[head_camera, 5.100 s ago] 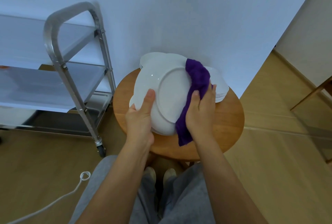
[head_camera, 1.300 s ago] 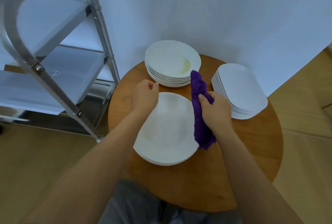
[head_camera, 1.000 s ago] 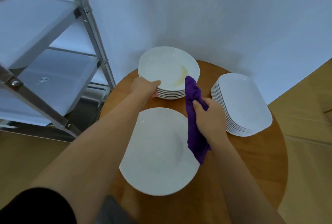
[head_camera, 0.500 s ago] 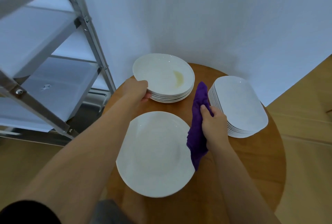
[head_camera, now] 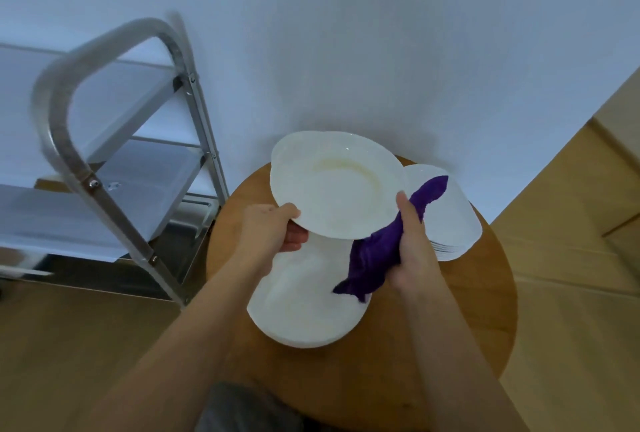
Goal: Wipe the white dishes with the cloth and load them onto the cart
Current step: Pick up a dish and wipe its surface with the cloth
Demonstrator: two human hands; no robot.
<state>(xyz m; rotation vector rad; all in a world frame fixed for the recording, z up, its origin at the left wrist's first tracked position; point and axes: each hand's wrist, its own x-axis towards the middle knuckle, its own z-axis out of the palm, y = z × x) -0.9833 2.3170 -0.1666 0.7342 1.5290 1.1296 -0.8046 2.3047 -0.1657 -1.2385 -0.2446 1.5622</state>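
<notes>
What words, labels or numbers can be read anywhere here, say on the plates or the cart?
None: no writing shows on the lifted plate, the purple cloth, the metal cart, the round wooden table or the wall.

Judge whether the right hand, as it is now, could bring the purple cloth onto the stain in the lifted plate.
Probably yes. The right hand grips the purple cloth at the lifted plate's near rim, the yellowish stain faces up uncovered, and the left hand holds the opposite edge.
</notes>
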